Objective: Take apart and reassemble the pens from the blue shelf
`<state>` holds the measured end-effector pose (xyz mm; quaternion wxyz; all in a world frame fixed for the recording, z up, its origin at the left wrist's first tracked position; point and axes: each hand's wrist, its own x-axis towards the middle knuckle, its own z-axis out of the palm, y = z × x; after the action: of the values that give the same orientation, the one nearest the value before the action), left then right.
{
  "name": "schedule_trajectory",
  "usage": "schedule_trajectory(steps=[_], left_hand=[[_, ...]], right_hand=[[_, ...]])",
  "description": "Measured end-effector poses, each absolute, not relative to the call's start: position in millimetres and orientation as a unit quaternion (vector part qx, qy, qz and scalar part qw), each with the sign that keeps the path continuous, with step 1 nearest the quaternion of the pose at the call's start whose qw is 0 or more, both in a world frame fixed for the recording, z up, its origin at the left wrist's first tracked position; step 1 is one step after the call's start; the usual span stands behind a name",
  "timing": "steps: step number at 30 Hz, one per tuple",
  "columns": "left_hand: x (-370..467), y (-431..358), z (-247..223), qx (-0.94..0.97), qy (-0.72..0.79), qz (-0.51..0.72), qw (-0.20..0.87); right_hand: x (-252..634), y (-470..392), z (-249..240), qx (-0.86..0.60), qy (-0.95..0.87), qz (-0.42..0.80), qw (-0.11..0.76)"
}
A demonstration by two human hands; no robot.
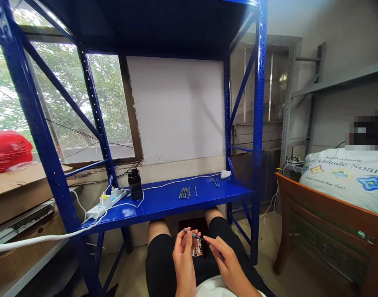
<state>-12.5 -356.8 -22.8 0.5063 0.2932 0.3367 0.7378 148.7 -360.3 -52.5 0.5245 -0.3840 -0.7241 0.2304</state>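
Observation:
Over my lap, my left hand (184, 249) is closed around a dark, slim pen (194, 235), held between thumb and fingers. The pen lies nearly level, sloping down a little to the right. At its right end, my right hand (223, 256) pinches the dark tip between thumb and forefinger. On the blue shelf in front, several similar pens (184, 192) lie side by side in a row. A single pen (195, 191) lies just to their right, and two blue-tinted pens (215, 182) sit farther back.
The blue metal shelf (164, 209) spans the front, with uprights on both sides. A dark bottle (135, 184) and a white power strip (110, 201) with cables stand on its left. At the right, a person in a white printed shirt (343, 177) sits on a wooden chair (288, 206).

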Motion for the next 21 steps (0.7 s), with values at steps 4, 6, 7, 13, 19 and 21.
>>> schedule_trajectory(steps=[4, 6, 7, 13, 19, 21], left_hand=[[-12.6, -358.3, -19.8, 0.283, 0.333, 0.745, 0.505], [-12.9, -357.8, -19.7, 0.277, 0.331, 0.749, 0.503], [-13.2, -357.3, -20.2, 0.274, 0.33, 0.751, 0.502], [-14.4, -353.6, -24.8, 0.252, 0.32, 0.765, 0.499], [-11.4, -357.1, -19.3, 0.264, 0.325, 0.756, 0.503], [-11.3, -358.5, -18.4, 0.271, 0.327, 0.75, 0.508]], right_hand=[[149.0, -359.8, -54.8, -0.384, -0.743, 0.197, 0.512], [148.9, -359.2, -55.2, -0.383, -0.743, 0.192, 0.514], [148.9, -358.7, -55.7, -0.382, -0.742, 0.192, 0.516], [150.5, -355.9, -60.2, -0.381, -0.742, 0.205, 0.512], [150.9, -357.2, -58.4, -0.382, -0.736, 0.216, 0.515], [150.4, -357.8, -57.2, -0.383, -0.734, 0.218, 0.517]])
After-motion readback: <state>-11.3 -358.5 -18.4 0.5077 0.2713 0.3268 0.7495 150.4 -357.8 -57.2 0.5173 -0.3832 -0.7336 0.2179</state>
